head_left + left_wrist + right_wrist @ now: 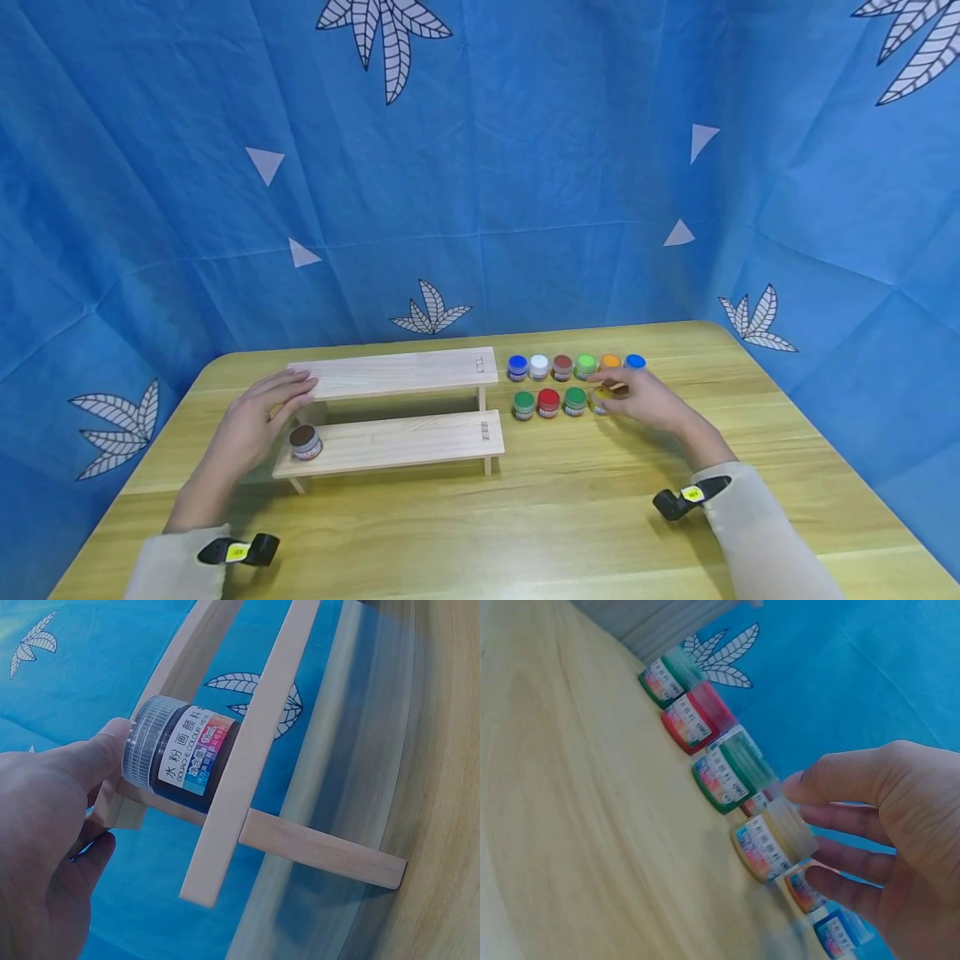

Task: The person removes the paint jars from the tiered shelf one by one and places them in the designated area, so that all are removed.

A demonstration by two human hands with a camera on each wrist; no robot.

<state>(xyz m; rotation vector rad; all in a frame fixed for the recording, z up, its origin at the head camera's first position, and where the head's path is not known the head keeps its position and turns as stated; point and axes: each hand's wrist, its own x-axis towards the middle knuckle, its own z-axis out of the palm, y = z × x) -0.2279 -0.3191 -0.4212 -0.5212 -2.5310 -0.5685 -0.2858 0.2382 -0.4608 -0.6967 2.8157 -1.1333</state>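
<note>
At the left end of a two-tier wooden rack, my left hand lies with its fingertips on the upper board, thumb held lower. A dark brown paint jar with a clear lid stands upright on the lower board, just below that hand. In the left wrist view the thumb overlaps the lid of the brown jar. My right hand is at the yellow paint jar, thumb and fingers on either side of its lid. The right wrist view shows the yellow jar beside a green jar.
Right of the rack stand two rows of paint jars. The front row has a green jar, a red jar and another green jar. Behind are several more, including a white jar. A blue cloth hangs behind the wooden table.
</note>
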